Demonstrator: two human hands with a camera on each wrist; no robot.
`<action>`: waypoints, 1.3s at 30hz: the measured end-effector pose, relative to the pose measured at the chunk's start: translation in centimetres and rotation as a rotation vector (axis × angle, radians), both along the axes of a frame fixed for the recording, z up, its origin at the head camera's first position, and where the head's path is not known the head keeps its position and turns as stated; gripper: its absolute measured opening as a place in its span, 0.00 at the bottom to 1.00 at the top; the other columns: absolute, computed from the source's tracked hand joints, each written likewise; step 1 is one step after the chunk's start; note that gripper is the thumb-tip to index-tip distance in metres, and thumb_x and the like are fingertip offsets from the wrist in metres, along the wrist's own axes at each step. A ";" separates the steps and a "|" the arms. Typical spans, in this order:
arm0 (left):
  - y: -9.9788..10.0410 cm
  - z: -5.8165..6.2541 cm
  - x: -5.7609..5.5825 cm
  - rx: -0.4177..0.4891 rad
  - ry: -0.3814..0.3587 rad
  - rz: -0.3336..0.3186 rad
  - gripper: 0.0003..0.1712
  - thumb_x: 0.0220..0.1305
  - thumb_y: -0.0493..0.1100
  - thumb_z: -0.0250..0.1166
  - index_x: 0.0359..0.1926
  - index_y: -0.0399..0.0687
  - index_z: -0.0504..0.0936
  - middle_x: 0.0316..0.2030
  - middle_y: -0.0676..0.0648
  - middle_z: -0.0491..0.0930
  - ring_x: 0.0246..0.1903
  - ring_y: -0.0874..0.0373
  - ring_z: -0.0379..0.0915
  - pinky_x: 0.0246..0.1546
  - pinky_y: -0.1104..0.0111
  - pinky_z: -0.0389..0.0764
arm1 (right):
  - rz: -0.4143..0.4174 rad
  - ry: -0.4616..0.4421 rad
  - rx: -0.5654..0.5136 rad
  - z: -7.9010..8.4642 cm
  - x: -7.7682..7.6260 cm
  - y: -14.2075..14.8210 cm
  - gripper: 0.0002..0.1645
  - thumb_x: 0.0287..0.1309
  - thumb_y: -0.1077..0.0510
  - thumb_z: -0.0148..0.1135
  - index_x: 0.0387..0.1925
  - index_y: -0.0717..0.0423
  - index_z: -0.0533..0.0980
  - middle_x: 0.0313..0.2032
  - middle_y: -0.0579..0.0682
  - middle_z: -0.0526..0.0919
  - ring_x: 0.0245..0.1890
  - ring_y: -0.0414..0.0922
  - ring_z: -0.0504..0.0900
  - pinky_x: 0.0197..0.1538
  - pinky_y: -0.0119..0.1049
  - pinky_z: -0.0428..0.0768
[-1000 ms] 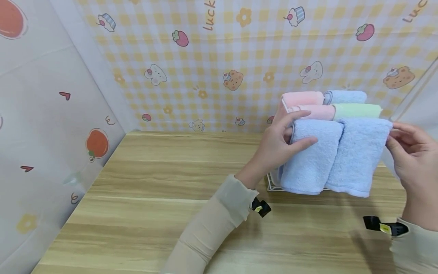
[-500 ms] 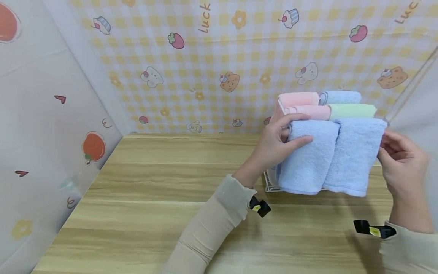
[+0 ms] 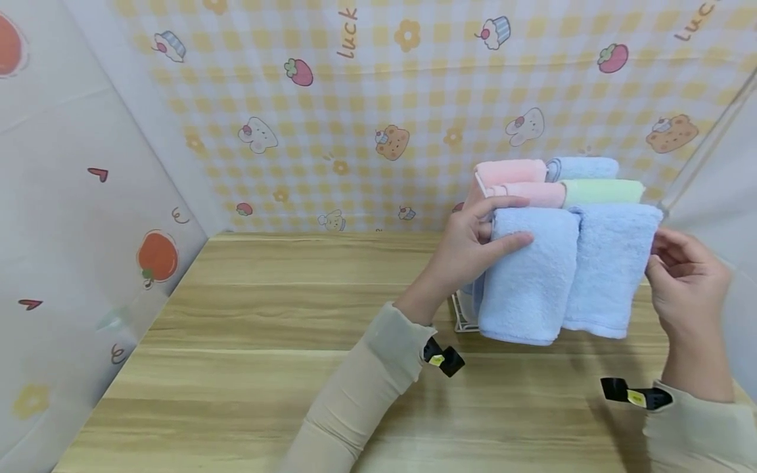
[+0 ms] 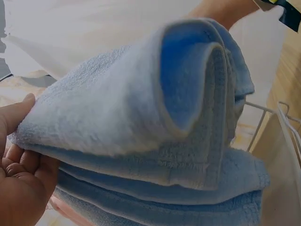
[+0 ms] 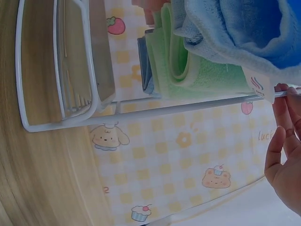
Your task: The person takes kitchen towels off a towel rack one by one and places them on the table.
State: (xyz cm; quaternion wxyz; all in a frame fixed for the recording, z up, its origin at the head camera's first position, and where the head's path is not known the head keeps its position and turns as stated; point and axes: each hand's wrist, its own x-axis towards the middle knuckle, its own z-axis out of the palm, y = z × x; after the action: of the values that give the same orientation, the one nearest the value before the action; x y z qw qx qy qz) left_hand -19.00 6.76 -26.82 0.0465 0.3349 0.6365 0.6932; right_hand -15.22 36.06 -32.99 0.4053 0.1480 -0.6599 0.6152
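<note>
Two light blue towels hang side by side at the front of a white wire towel rack (image 5: 51, 125). My left hand (image 3: 458, 249) pinches the left blue towel (image 3: 526, 282) near its top left edge, thumb in front and fingers behind. In the left wrist view its folded layers gape at the lower end. Beside the right blue towel (image 3: 612, 269), my right hand (image 3: 688, 282) has its fingertips curled round the rack's bar (image 5: 188, 108), near a white label. Behind hang pink towels (image 3: 511, 172), a green towel (image 3: 603, 191) and another blue towel (image 3: 585, 168).
The rack stands on a wood-grain table (image 3: 236, 368), right of centre. A yellow checked cloth (image 3: 331, 98) covers the back wall close behind it. White printed sheets (image 3: 59, 217) close off the left side, and another white sheet stands at the right.
The left blue towel's lower hem has swung forward and now hangs lower than the right one's. Both hands keep their places at the towels and rack; the head view has shifted slightly.
</note>
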 end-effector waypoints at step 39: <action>-0.4 2.6 0.7 0.198 0.162 0.153 0.25 0.57 0.28 0.71 0.57 0.36 0.78 0.56 0.40 0.78 0.45 0.66 0.75 0.43 0.70 0.85 | -0.035 0.014 0.017 0.2 -0.3 -0.1 0.17 0.57 0.81 0.52 0.48 0.82 0.76 0.33 0.44 0.86 0.28 0.35 0.79 0.31 0.18 0.75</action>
State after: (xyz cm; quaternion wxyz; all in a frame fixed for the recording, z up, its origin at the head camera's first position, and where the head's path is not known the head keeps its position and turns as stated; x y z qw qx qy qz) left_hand -18.26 6.35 -24.18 -0.0909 0.3432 0.5905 0.7248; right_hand -15.49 35.94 -32.84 0.4193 0.1443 -0.6648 0.6012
